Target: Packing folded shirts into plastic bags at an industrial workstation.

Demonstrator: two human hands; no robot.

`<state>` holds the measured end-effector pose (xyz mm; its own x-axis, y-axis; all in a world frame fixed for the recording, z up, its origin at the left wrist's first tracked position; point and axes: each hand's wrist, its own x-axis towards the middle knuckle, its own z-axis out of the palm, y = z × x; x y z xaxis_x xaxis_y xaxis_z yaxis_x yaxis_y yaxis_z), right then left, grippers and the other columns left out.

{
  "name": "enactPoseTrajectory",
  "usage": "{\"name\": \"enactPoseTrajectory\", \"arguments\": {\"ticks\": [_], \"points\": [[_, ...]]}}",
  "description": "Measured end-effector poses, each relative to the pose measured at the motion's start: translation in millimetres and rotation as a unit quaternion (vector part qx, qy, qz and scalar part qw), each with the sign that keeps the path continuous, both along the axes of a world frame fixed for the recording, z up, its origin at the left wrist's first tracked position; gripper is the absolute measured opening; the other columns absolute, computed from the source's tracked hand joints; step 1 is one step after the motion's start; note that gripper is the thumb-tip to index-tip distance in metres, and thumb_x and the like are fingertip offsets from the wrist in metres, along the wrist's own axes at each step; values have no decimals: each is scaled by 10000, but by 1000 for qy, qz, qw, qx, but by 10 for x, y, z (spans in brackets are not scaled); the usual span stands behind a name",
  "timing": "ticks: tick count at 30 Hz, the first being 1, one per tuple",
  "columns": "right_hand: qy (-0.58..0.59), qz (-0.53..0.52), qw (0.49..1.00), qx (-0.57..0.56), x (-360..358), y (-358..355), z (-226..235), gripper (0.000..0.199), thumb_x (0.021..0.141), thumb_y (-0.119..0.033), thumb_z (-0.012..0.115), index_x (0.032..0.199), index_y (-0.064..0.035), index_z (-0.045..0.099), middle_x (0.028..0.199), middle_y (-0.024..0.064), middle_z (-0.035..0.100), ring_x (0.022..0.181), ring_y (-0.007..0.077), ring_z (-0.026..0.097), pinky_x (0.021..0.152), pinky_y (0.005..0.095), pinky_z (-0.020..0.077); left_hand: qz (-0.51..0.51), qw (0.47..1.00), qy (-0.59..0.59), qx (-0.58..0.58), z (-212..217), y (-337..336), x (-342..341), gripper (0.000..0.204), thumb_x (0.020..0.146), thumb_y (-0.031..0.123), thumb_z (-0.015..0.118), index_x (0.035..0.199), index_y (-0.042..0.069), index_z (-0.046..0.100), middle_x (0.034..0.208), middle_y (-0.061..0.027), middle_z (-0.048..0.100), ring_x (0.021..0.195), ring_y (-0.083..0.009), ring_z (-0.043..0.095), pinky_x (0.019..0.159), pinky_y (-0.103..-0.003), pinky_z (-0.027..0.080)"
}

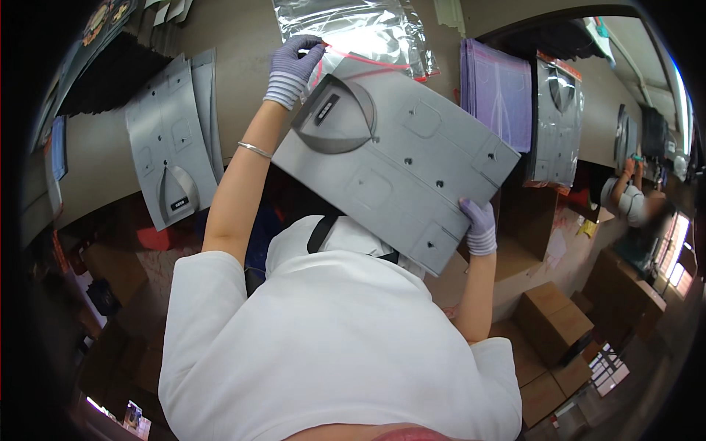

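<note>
A folded grey shirt [408, 158] with a stiff collar is held tilted in front of me, collar toward the upper left. My right hand [479, 220], in a purple glove, grips its lower right edge, thumb on the front face. My left hand [298, 62], gloved alike, is closed at the red-edged mouth of a clear plastic bag [353, 33]. The bag lies on the table beyond the shirt, on top of other shiny bags. The shirt's collar end overlaps the bag's near edge; whether any of it is inside, I cannot tell.
More folded grey shirts [162, 140] lie at the left, beside a dark stack [110, 73]. To the right are purple packets [494, 95] and a bagged grey shirt [555, 121]. Cardboard boxes [551, 320] stand at the lower right. Another person [631, 198] works farther right.
</note>
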<state>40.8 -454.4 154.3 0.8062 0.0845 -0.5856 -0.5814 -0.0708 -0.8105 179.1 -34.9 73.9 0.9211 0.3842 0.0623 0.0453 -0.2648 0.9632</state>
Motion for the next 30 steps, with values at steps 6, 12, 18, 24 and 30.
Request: {"name": "enactPoseTrajectory", "arguments": {"ticks": [6,12,18,24,30], "points": [[-32,-68,997,26,5,22,-272,360,718,-177,664,1003,16,560,930,52,584,800,154,541,748,285,432,0,927,-55,370,138,-239,-235,266,668,203,698,869,58,600,880,-90,587,850,-259,562,768,-343,445],[-69,-126,989,34,36,3,-275,452,718,-193,659,1086,23,510,960,67,573,855,180,538,802,310,429,85,940,-11,330,-207,54,-431,259,659,164,665,879,62,574,865,-108,577,827,-267,562,738,-354,450],[-51,-156,984,65,-49,39,-305,502,713,-205,658,1120,29,481,1007,88,552,909,199,528,832,316,417,28,975,128,182,-302,214,-575,207,713,137,636,886,32,594,812,-133,599,710,-277,591,659,-344,472],[-34,-194,977,78,-134,34,-411,442,726,-190,644,1088,20,500,958,67,556,851,174,522,774,306,427,-1,955,-22,296,-222,169,-727,127,765,105,578,861,26,605,819,-142,598,753,-299,579,693,-358,461],[-17,-231,969,91,-241,182,-367,467,724,-194,647,1108,19,488,976,83,553,877,193,533,813,329,428,67,954,-52,287,-88,69,-751,105,754,82,585,839,27,611,787,-138,595,740,-301,575,685,-363,459]]}}
